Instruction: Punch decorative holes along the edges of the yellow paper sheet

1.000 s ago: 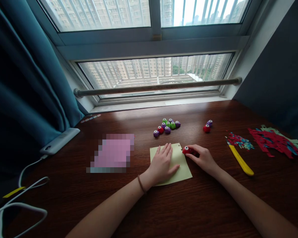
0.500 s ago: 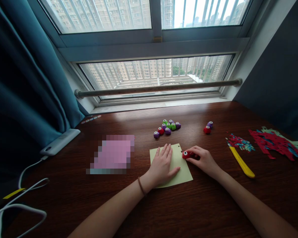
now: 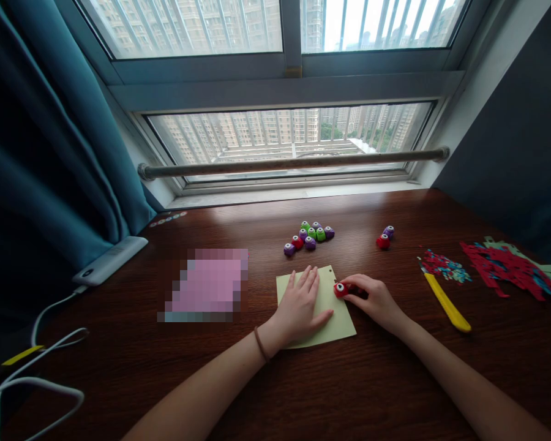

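My left hand (image 3: 298, 306) lies flat with its fingers spread on a pale yellow-green sheet of paper (image 3: 342, 321). Between the thumb and fingers of my right hand (image 3: 371, 299) is a small red craft punch (image 3: 340, 290), which sits at the sheet's right edge. Tiny punched holes show along that edge near the top corner. Beyond the sheet stands a group of purple, green and red craft punches (image 3: 311, 233). Two more, a red craft punch (image 3: 382, 242) and a purple one (image 3: 389, 231), stand farther right.
To the right lie a yellow-handled cutting tool (image 3: 447, 303), a heap of colourful paper bits (image 3: 445, 264) and red and green paper scraps (image 3: 500, 266). At left are a blurred pink item (image 3: 209, 285), a white power strip (image 3: 112, 260) and its cable (image 3: 37, 383). A window rail (image 3: 294, 164) runs behind.
My right hand has shifted the red craft punch slightly left and toward me along the paper's edge. The left hand stays flat on the sheet.
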`<state>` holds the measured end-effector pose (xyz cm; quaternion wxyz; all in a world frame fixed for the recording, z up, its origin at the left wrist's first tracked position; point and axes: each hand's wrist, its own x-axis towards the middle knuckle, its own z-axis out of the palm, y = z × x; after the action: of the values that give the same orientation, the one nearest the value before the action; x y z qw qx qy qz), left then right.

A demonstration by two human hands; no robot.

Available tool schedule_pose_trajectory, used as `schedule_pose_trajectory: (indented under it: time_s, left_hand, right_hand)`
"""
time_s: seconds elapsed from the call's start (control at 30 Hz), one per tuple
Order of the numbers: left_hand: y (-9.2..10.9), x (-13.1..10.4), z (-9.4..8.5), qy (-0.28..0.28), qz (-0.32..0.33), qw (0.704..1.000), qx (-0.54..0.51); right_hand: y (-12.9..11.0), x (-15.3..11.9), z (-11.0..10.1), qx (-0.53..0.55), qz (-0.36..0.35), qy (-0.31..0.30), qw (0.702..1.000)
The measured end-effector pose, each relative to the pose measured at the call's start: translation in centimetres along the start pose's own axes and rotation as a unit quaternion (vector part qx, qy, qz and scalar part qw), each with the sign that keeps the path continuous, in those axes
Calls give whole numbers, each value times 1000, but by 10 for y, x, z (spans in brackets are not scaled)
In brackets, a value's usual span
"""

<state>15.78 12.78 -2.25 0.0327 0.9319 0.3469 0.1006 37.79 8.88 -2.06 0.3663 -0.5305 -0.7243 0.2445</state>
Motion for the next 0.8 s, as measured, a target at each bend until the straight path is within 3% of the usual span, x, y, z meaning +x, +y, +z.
schedule_pose_trajectory:
  time_s: [0.13, 0.23, 0.37, 0.57, 0.8]
  left_hand:
    - [3, 0, -8, 24, 29, 999, 15]
    - [7, 1, -19, 46, 88, 995, 19]
    - [12, 4, -29, 24, 165, 986, -9]
    - [11, 9, -19, -23, 152, 987, -52]
    - [10, 9, -17, -7, 148, 987, -58]
  right_hand:
    - [0, 1, 1, 0, 6, -3, 1000]
    - [-1, 1, 0, 13, 20, 7, 1000]
    - [0, 0, -1, 67, 62, 53, 994]
    - [2, 7, 2, 102, 96, 142, 980]
    - [-15, 59, 24, -139, 101, 140, 975]
